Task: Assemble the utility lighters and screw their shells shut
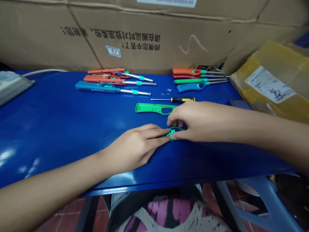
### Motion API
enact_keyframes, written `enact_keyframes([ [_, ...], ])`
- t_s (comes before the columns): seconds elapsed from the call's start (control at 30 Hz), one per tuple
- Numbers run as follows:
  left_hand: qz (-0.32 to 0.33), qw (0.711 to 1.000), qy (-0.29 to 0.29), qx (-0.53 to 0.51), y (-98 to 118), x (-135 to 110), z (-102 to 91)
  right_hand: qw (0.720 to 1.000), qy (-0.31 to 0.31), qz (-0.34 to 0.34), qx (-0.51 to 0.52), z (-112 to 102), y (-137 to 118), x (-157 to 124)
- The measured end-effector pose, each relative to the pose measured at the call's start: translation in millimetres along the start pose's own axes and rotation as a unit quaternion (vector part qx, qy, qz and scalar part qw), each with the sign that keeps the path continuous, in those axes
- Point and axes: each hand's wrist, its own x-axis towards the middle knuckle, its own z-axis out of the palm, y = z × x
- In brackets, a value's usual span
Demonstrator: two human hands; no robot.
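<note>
Side by side near the table's front, both of my hands are on a green lighter shell (178, 129), mostly hidden beneath them. My left hand (136, 146) holds it down, thumb and fingers together at its left part. My right hand (185, 120) has its thumb against the shell by a small teal piece (171, 132), its fingers curled above. Just beyond lies the other green shell half (151, 108), inner side up. Behind that is a screwdriver (182, 99) with a black and yellow handle, and several tiny screws (168, 91).
Several opened long lighters, one a blue lighter (96, 86), lie at the back left. More lighters, including a blue lighter (190, 87), lie at the back right. A large carton (79, 42) blocks the far edge. A yellow-taped package (277, 77) stands right, a white power strip (13, 85) left.
</note>
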Motion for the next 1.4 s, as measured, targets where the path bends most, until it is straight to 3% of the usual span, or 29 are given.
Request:
enact_keyframes([
  [0.13, 0.001, 1.0, -0.001, 0.012, -1.4, -1.8, -0.3, 0.995, 0.054, 0.025, 0.075, 13.8, 38.7, -23.5],
  [0.23, 0.002, 1.0, -0.011, 0.018, -2.3, -2.1, -0.9, 0.988, 0.04, 0.05, 0.14, 28.3, 58.0, -40.0],
  [0.47, 0.01, 0.997, -0.046, 0.064, -0.6, -1.6, -4.4, 0.949, 0.14, 0.081, 0.271, 62.6, 66.6, -51.6],
  [0.7, -0.01, 0.997, -0.046, 0.068, 5.3, 0.6, -1.5, 0.953, 0.117, 0.073, 0.27, 47.0, 61.6, -44.0],
  [0.83, -0.061, 0.998, -0.011, -0.008, 6.4, 9.3, -15.7, 0.949, 0.204, 0.058, 0.234, 42.2, 57.8, -24.0],
  [1.0, -0.142, 0.988, 0.008, 0.059, -22.3, 16.9, -43.0, 0.945, 0.27, 0.063, 0.17, 55.3, 60.6, 1.4],
  [1.17, -0.182, 0.978, -0.007, 0.101, -57.7, 10.4, -42.8, 0.95, 0.27, 0.048, 0.15, 61.8, 62.2, 9.3],
  [1.4, -0.194, 0.98, 0.016, 0.048, -59.7, 8.7, -38.8, 0.934, 0.313, 0.042, 0.167, 61.6, 64.2, 6.2],
])
